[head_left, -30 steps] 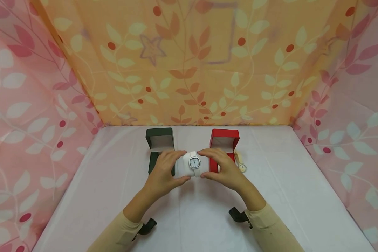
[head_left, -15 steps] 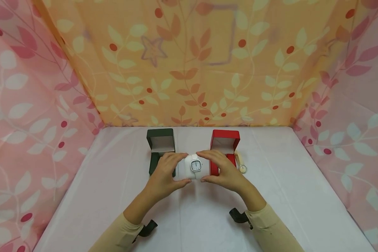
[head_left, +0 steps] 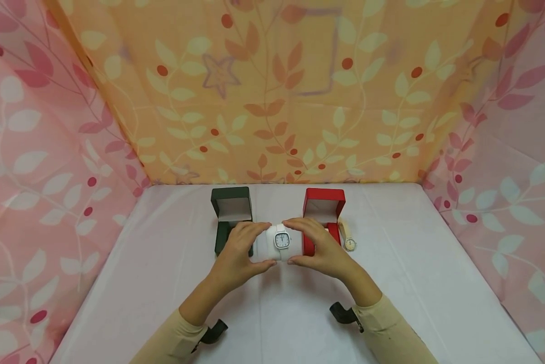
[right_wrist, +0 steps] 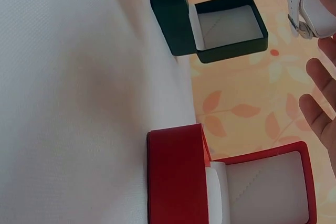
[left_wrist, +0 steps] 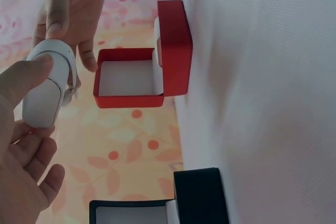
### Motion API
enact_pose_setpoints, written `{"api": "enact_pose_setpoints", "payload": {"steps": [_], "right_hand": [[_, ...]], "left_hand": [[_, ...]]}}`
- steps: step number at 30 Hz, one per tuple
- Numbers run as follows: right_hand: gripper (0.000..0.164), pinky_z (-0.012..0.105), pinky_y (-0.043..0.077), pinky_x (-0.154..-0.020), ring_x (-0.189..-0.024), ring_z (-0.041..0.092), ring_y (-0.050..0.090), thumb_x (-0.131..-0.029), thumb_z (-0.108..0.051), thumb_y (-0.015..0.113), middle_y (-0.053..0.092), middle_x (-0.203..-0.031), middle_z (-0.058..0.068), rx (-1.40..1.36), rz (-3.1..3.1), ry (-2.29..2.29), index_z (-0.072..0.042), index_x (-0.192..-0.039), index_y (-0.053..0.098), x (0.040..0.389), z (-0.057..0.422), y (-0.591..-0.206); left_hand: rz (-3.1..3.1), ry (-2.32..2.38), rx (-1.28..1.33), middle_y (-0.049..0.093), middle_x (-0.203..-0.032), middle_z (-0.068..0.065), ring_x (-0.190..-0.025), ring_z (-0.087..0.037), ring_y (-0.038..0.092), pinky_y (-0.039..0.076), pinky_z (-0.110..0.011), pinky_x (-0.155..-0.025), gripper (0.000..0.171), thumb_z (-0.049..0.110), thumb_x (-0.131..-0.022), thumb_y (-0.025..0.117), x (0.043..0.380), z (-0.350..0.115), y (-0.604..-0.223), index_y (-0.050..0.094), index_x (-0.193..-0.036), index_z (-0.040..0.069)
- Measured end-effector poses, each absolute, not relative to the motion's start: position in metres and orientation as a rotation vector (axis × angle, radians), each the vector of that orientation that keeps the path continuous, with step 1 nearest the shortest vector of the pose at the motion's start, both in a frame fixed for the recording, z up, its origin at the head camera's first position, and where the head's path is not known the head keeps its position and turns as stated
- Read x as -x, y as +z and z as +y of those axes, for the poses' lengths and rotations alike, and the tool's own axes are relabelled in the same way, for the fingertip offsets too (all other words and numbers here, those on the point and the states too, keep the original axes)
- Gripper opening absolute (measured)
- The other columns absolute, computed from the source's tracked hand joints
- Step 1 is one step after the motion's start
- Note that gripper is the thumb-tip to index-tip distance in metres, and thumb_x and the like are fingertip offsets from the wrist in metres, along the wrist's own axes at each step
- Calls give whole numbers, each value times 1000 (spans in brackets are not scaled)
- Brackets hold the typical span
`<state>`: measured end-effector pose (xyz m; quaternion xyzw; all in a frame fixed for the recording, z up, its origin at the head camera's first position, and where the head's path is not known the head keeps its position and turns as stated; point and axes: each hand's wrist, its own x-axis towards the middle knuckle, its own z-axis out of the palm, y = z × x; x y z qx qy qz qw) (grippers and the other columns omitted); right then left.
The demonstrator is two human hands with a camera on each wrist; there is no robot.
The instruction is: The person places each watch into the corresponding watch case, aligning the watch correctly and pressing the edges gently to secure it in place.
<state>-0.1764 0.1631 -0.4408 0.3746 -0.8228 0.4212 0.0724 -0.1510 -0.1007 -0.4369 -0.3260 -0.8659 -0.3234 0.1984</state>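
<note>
A white wristwatch (head_left: 282, 240) with a squarish face is strapped round a white watch cushion (head_left: 271, 245), held above the table. My left hand (head_left: 236, 253) grips the cushion's left end, its thumb pressing the cushion (left_wrist: 39, 100) in the left wrist view. On the other end, my right hand (head_left: 324, 250) grips with thumb and fingers. The strap's buckle (right_wrist: 304, 30) shows in the right wrist view. Behind my left hand stands a dark green watch box (head_left: 231, 199), lid up. A red watch box (head_left: 324, 194), also with its lid up, is behind my right hand.
A second watch (head_left: 350, 244) with a cream strap lies right of the red box. Something white (right_wrist: 212, 198) sits inside the red box's base. White cloth covers the table (head_left: 390, 263), and a patterned curtain (head_left: 272, 116) rises behind it.
The watch and cushion have come slightly lower in the head view, and the watch face has turned a little straighter. Both hands keep their grip; the boxes stay put.
</note>
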Motion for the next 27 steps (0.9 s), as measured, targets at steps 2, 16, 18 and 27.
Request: {"api": "enact_pose_setpoints", "payload": {"steps": [2, 16, 18, 27], "right_hand": [[78, 53, 43, -110, -137, 19, 47, -79, -26, 90, 55, -146, -3, -1124, -2472, 1272, -22, -148, 53, 176, 162, -441], [78, 55, 43, -110, -137, 17, 45, -78, -25, 92, 52, -146, -6, -1103, -2479, 1259, -20, -145, 53, 176, 161, -443], [77, 55, 42, -110, -136, 18, 45, -78, -24, 91, 52, -145, -4, -1118, -2465, 1271, -19, -145, 52, 176, 161, -444], [76, 56, 38, -112, -135, 20, 46, -78, -25, 91, 54, -143, -3, -1149, -2449, 1283, -15, -143, 53, 178, 160, -447]], "left_hand": [[-2424, -912, 915, 61, -136, 1, -129, -19, 48, 49, -44, -105, 82, 28, -71, 96, 151, -101, -437, 57, -142, 10], [-2425, -912, 942, 61, -139, 2, -130, -19, 48, 49, -43, -104, 82, 27, -73, 95, 154, -101, -441, 56, -143, 13], [-2423, -913, 948, 61, -139, 2, -129, -19, 48, 50, -42, -103, 82, 27, -73, 95, 154, -101, -441, 57, -143, 12], [-2380, -908, 971, 62, -137, -1, -127, -21, 49, 51, -43, -101, 83, 26, -70, 97, 154, -99, -444, 57, -142, 8]]}}
